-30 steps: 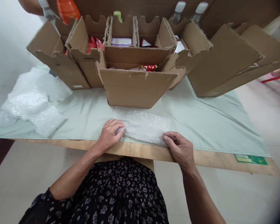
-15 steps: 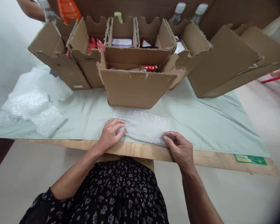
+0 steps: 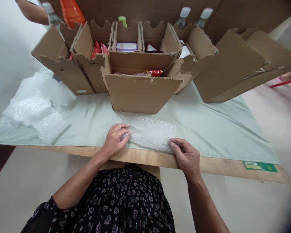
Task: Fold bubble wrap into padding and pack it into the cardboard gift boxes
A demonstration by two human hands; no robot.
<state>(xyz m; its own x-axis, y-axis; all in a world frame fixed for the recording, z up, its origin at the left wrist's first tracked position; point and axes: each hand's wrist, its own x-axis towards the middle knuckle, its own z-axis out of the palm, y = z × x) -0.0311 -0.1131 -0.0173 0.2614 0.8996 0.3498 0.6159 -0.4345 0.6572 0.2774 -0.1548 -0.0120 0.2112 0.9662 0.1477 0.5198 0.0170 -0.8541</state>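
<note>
A clear bubble wrap sheet [image 3: 151, 132] lies flat near the table's front edge. My left hand [image 3: 116, 137] is closed on its left end, thumb and fingers pinching the plastic. At the lower right corner, my right hand [image 3: 186, 154] pinches the sheet between thumb and forefinger. Just beyond the wrap stands an open cardboard box [image 3: 140, 92] with red shiny packets [image 3: 154, 73] inside. Whether anything lies under or inside the wrap cannot be made out.
More bubble wrap [image 3: 36, 106] is heaped on the left of the green tablecloth [image 3: 218, 129]. A row of cardboard bins [image 3: 89, 68] holding packets stands behind, with bottles [image 3: 184, 14] farther back. Another person's arm [image 3: 32, 12] shows at the upper left. A green card [image 3: 260, 166] lies at the right edge.
Both hands keep their grip on the bubble wrap almost without moving. The view has shifted slightly, and the boxes appear a little lower.
</note>
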